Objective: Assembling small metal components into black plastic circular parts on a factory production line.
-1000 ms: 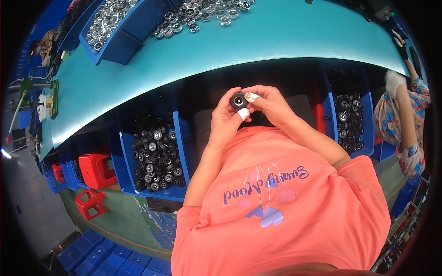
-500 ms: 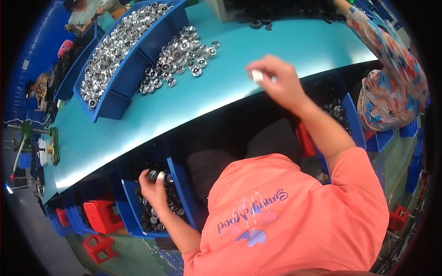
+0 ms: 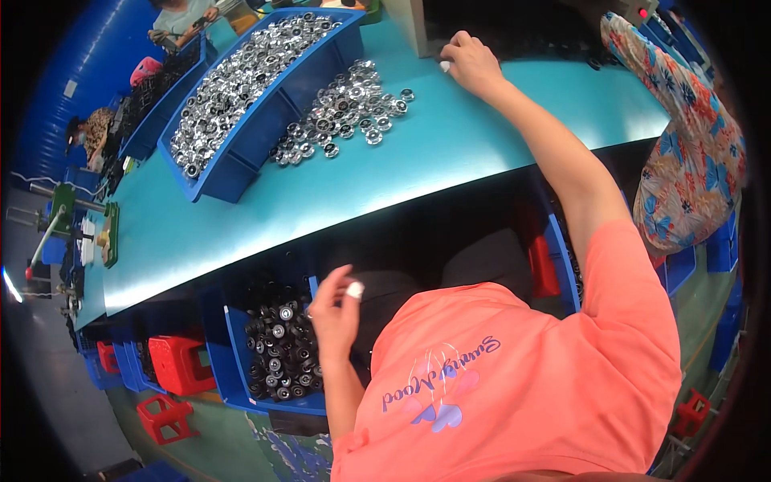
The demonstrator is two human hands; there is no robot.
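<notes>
My left hand (image 3: 335,312) is raised beside the blue bin under the table's edge, with a white cover on its thumb and nothing visible between the fingers. Black wheels (image 3: 283,349) with shiny centres fill that bin. Across the table, my right hand (image 3: 474,64) reaches to the edge of a dark heap of parts (image 3: 522,36), its fingers bent and apart; a white cover shows on one digit. Whether its fingertips touch a part is too small to tell. Left of it, clear and silvery wheels (image 3: 345,108) lie loose on the table.
A long blue tray (image 3: 233,165) of silvery wheels stands on the turquoise table (image 3: 385,177). A co-worker's flowered sleeve (image 3: 654,72) comes in at the right. Red stools (image 3: 178,365) stand at the lower left, and a green hand press (image 3: 111,234) is at the table's left end.
My left hand has let go of a black wheel and moved right, away from the bin. My right hand has moved farther across the table to the dark heap. The view has shifted slightly.
</notes>
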